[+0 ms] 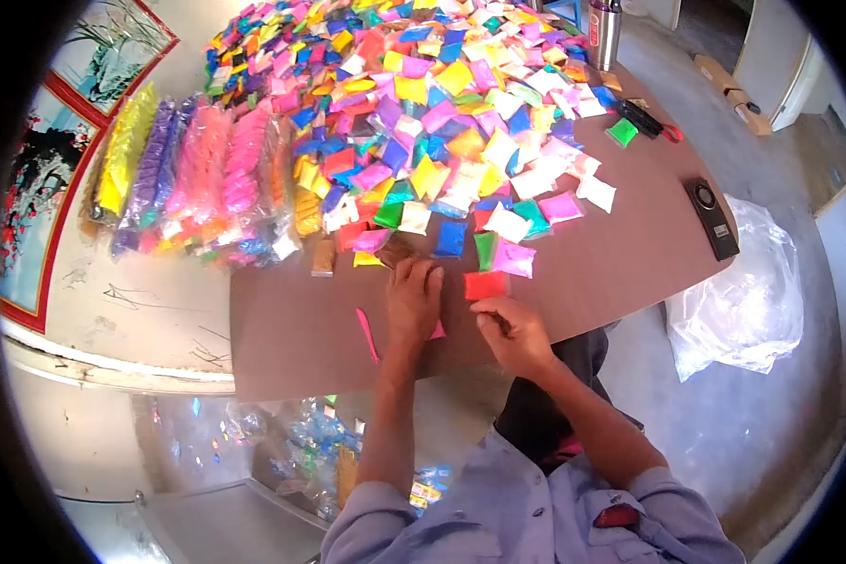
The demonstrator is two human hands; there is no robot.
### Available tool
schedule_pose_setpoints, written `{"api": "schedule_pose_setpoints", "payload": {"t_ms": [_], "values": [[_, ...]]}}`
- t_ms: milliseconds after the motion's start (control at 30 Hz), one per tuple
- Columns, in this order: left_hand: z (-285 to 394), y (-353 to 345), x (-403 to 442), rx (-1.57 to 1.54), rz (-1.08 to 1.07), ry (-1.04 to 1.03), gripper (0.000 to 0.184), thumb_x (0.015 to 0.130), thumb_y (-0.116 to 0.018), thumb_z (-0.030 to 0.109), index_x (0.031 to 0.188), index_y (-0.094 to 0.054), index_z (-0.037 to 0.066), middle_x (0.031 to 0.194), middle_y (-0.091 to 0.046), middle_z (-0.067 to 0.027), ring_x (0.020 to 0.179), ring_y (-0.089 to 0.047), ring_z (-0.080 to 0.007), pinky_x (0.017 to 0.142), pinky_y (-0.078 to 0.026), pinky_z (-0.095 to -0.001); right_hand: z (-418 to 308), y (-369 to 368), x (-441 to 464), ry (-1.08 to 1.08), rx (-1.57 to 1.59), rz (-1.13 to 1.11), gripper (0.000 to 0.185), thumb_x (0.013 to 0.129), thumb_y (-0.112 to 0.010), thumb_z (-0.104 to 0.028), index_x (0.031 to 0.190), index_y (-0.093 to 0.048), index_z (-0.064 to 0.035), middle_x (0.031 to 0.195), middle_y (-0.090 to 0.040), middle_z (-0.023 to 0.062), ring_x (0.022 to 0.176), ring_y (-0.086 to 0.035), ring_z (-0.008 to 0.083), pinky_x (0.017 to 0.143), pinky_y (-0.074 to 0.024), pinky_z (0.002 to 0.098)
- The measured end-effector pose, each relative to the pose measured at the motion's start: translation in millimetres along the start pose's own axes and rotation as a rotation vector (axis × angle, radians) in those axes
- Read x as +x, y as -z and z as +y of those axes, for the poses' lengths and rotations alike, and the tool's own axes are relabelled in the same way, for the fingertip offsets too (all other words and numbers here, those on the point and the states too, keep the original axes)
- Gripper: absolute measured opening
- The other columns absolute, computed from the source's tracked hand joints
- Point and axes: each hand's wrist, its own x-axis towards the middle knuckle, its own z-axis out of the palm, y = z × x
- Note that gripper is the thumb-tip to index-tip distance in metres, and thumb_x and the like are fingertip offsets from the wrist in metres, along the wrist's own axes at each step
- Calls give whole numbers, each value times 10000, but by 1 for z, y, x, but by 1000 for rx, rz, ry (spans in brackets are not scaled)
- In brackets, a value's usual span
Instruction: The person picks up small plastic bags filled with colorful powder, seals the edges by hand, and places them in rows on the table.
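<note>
My left hand (415, 293) is over the brown table (301, 305), fingers bent at a brown packet (395, 252) near the front of the pile. Its fingers look closed on that packet. A pink piece shows beside my left wrist. Thumb and fingers of my right hand (512, 331) pinch together at the lower edge of a red packet (485, 285). Above that lie a pink packet (514, 258) and a green one, with a blue packet (450, 239) to their left. A thin pink strip (368, 335) lies left of my left wrist.
A large heap of colored packets (423, 113) covers the table's far part. Long bags of packets (197, 169) stand at the left. A steel bottle (604, 33), a black device (712, 219) and dark-handled scissors or a tool (641, 119) are at the right. Clear plastic (743, 291) hangs beyond the edge.
</note>
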Motion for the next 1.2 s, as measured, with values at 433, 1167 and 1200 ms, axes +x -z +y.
{"api": "schedule_pose_setpoints", "payload": {"t_ms": [433, 1167, 1200], "values": [[9, 40, 10, -49, -10, 20, 247, 919, -747, 192, 1078, -706, 7, 986, -722, -154, 837, -708, -250, 742, -562, -346, -10, 53, 4, 235, -225, 138, 129, 942, -654, -1, 1057, -701, -37, 828, -643, 54, 693, -607, 112, 609, -479, 276], [116, -53, 52, -39, -258, -99, 599, 771, -867, 330, 1247, -630, 55, 1175, -624, -193, 1050, -630, -401, 853, -531, -470, 7, 64, 1, 422, -535, 387, 204, 766, -715, -17, 964, -696, -62, 806, -685, 103, 683, -674, 295, 604, -553, 389], [118, -62, 57, -18, -215, -99, 547, 790, -846, 370, 1203, -664, 60, 1131, -630, -195, 988, -650, -404, 804, -540, -476, 9, 64, 1, 405, -532, 381, 203, 763, -715, -21, 961, -695, -65, 806, -684, 100, 684, -675, 289, 600, -551, 390]]}}
